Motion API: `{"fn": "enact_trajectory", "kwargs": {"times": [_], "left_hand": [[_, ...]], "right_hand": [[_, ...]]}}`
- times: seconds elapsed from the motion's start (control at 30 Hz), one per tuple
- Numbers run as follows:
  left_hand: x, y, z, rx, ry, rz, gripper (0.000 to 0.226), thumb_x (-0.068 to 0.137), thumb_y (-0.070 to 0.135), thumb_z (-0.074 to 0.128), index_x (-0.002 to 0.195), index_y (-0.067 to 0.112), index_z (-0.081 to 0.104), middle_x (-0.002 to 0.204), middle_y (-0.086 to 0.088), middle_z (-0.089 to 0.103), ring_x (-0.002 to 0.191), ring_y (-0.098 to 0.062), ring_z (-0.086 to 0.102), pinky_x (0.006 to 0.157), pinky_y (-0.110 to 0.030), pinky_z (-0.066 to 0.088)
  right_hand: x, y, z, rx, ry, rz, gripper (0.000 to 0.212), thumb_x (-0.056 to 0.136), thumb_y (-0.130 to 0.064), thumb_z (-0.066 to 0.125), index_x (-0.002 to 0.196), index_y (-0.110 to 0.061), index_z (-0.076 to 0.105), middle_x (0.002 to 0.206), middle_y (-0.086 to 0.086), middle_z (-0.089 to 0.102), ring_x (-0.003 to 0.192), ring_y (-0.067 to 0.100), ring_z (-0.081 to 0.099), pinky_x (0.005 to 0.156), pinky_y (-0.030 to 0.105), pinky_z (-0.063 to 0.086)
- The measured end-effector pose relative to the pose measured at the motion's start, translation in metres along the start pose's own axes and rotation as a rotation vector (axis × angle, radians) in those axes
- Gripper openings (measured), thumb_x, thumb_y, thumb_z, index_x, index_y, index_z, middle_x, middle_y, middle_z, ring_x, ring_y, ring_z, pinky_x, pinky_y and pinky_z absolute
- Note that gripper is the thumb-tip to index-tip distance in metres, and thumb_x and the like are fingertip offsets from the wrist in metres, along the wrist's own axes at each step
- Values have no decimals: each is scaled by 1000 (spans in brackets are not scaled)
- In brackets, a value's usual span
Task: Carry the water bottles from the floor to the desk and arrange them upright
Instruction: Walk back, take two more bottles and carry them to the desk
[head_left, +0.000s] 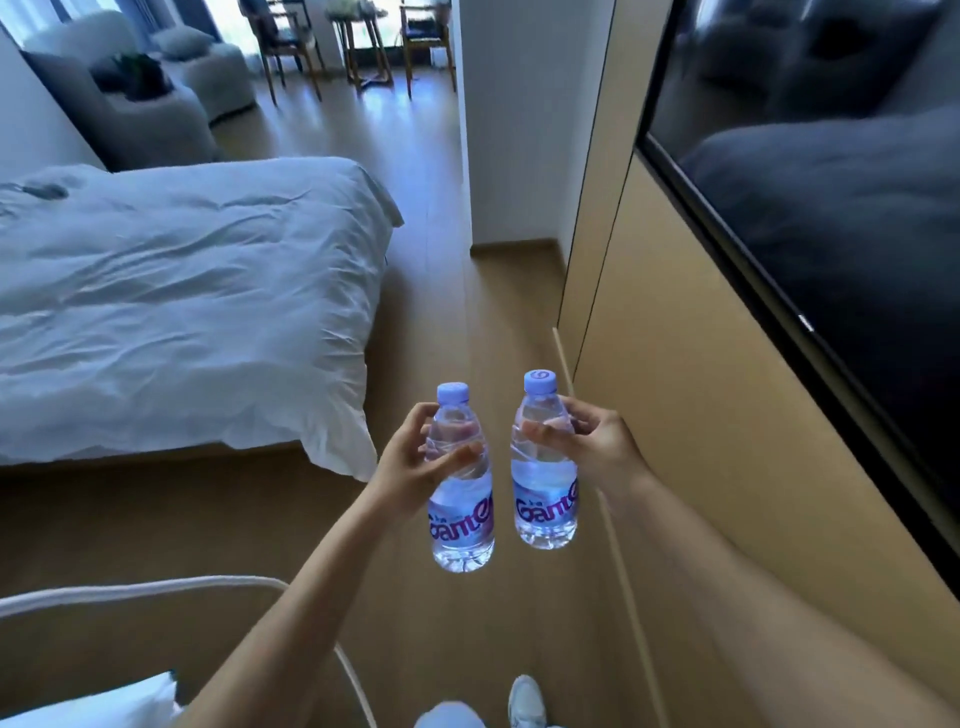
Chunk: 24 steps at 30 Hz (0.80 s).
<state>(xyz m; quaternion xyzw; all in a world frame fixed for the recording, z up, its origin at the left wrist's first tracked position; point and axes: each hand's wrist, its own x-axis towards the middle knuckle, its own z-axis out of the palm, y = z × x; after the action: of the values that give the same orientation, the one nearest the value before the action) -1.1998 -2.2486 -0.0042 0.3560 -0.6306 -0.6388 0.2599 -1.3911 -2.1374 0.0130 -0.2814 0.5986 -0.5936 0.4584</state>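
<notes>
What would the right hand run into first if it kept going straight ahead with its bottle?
Probably nothing soon: ahead of the right hand and its bottle lies open floor, with the white wall corner beyond. Depth is unclear.

The two water bottles, one at 6 o'clock and one just beside it toward 3 o'clock, were of clear, glossy plastic with smooth pale caps and shiny printed labels. The floor looked like smooth wood with a soft sheen. At 9 o'clock the bed cover was white cloth, matt and wrinkled. At 2 o'clock the black screen was glossy and mirrored the room, on a matt tan wall panel.
</notes>
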Motion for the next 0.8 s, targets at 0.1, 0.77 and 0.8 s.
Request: {"fn": "enact_trajectory", "kwargs": {"times": [0.1,0.77,0.8], "left_hand": [[73,13,-12,-1,57,4,32,79,6,76,102,12,55,105,-18,71,96,-40,69,87,-52,55],[623,80,-171,-47,135,35,40,77,14,78,110,8,57,99,-2,76,86,-19,74,68,-22,56],[646,82,-175,-48,141,31,40,77,13,78,111,7,56,99,-2,75,86,-20,74,68,-23,56]], "right_hand": [[79,-24,0,0,-32,16,30,71,-18,84,99,-14,75,91,9,77,75,18,72,64,22,55],[653,-149,48,-85,-78,23,36,68,-30,86,99,-15,74,94,11,76,85,27,74,78,33,59],[677,-153,50,-84,-75,15,34,69,-28,85,99,-14,74,94,12,76,84,26,73,76,33,58]]}}
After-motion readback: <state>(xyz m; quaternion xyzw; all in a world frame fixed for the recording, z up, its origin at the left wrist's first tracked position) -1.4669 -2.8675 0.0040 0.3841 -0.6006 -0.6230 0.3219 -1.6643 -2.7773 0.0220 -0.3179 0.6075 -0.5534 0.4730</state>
